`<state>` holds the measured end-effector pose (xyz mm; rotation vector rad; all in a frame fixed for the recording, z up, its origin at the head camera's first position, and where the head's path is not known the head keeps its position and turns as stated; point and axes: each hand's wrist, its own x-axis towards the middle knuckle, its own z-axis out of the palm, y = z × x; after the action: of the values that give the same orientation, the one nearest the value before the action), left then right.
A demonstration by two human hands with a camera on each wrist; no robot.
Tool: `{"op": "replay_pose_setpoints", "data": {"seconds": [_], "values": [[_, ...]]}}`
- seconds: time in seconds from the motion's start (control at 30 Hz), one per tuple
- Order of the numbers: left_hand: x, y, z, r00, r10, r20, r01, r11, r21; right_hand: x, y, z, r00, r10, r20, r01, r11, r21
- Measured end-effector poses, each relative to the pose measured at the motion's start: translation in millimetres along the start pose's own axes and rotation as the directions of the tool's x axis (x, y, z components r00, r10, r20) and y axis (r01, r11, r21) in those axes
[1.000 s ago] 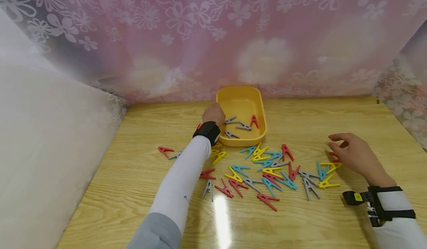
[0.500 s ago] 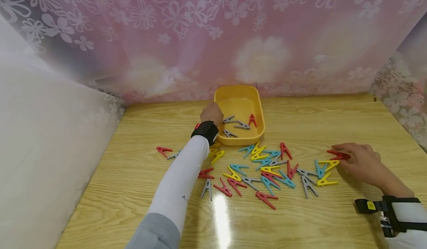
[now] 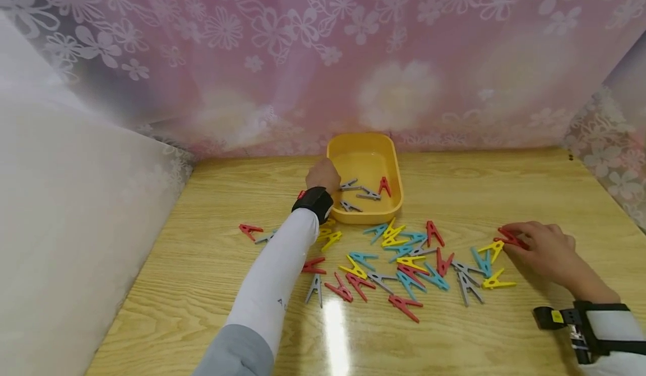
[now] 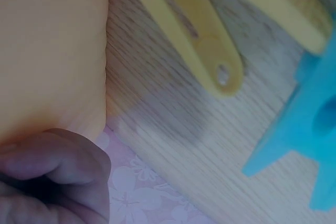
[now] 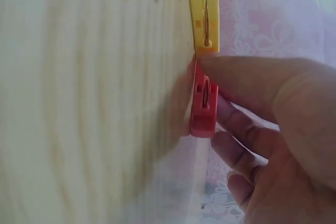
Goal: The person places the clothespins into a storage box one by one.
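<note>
Red clothespin [image 3: 513, 238] sits pinched by the right hand [image 3: 550, 255], a grip likely suiting so slim a piece, near the right edge of the worktop [image 3: 202, 286], just beside a yellow clothespin [image 3: 493, 249]. Left hand [image 3: 323, 175] grips the yellow tray [image 3: 370, 218] at the back edge, presumably steadying it.

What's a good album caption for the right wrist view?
Right grip pinching a red clothespin, with a yellow clothespin alongside.
</note>
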<state>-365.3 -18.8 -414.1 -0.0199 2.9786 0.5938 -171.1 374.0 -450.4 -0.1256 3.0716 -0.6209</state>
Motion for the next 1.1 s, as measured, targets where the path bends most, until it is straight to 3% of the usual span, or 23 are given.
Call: {"op": "replay_pose_setpoints", "data": {"seconds": [0.43,0.67,0.83,1.1], "values": [[0.5,-2.7,3.7,1.000,-0.024,-0.010,0.024,1.000,-0.003,2.9,0.1,0.6,0.999,0.039,0.027,-0.038,0.999,-0.003],[1.8,-0.8,1.1,0.999,-0.048,-0.008,0.048,0.999,0.012,5.9,-7.0,-3.5,0.996,0.045,-0.071,-0.042,0.999,0.031],[2.3,0.5,-1.9,0.998,-0.060,-0.009,0.060,0.998,0.026,20.2,-32.2,-5.9,0.987,-0.027,-0.161,0.037,0.998,0.058],[-0.9,2.5,-1.8,0.999,-0.044,-0.002,0.044,0.999,0.008,63.3,-101.3,-7.6,0.963,-0.171,-0.210,0.198,0.973,0.118]]}}
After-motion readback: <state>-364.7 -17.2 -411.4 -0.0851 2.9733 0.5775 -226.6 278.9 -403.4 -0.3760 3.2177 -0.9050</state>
